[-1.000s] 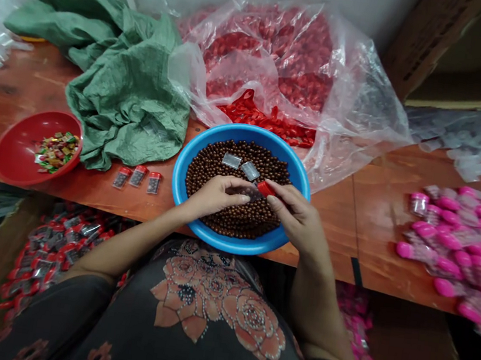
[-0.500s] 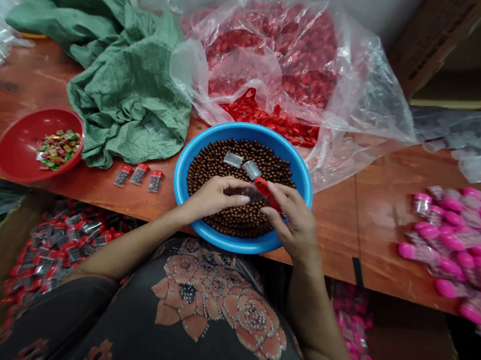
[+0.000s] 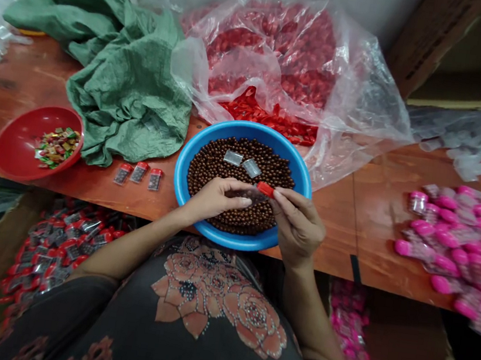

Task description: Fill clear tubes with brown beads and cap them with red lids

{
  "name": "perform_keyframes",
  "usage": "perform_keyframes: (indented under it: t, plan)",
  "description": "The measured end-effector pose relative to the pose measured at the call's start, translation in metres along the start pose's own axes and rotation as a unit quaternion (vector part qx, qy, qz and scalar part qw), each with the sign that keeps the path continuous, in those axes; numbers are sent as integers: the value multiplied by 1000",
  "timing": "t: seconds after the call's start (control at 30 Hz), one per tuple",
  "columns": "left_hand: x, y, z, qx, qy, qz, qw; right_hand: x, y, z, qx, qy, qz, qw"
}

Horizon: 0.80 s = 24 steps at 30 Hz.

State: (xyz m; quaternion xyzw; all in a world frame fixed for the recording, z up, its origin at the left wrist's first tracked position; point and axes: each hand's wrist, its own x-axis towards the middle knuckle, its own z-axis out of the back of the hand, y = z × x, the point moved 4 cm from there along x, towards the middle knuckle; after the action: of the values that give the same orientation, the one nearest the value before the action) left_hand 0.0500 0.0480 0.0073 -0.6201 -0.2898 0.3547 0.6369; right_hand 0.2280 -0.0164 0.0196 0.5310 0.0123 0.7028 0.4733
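Note:
Over a blue basin (image 3: 183, 196) of small brown balls (image 3: 219, 168), my left hand (image 3: 219, 199) is closed on a small clear container (image 3: 253, 194), much of it hidden by the fingers. A red cap (image 3: 265, 189) sits at the container's right end. My right hand (image 3: 299, 220) pinches that cap between thumb and fingers. Two clear containers, one flat on the balls (image 3: 233, 158) and another beside it (image 3: 251, 168), rest just beyond my hands. Left of the basin stand three red-capped containers (image 3: 139, 172) with dark contents.
A red bowl (image 3: 10, 144) holds wrapped sweets (image 3: 57, 147). Behind are a green sack (image 3: 132, 95) and a plastic bag of red caps (image 3: 278, 61). Pink-capped containers (image 3: 458, 238) are heaped at right. Below the table edge lie boxed red-capped containers (image 3: 59, 244).
My right hand has drawn its fingers together and turned the red cap, which now sits in line with the clear container. My left hand stays nearly in place.

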Motion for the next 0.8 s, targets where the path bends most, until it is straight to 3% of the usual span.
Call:
perform_keyframes:
  t: [0.23,0.53,0.8]
  plan:
    - [-1,-2,4,47,-17,-12,999,-2,-1,-5,27,54,26,998]
    - [-4,-7,-1,78,-4,-35,996,1,4,-12,-86,107,136,981]
    - [-6,-10,-5,42,-58,-35,997,1,10,-20,-94,115,105,983]
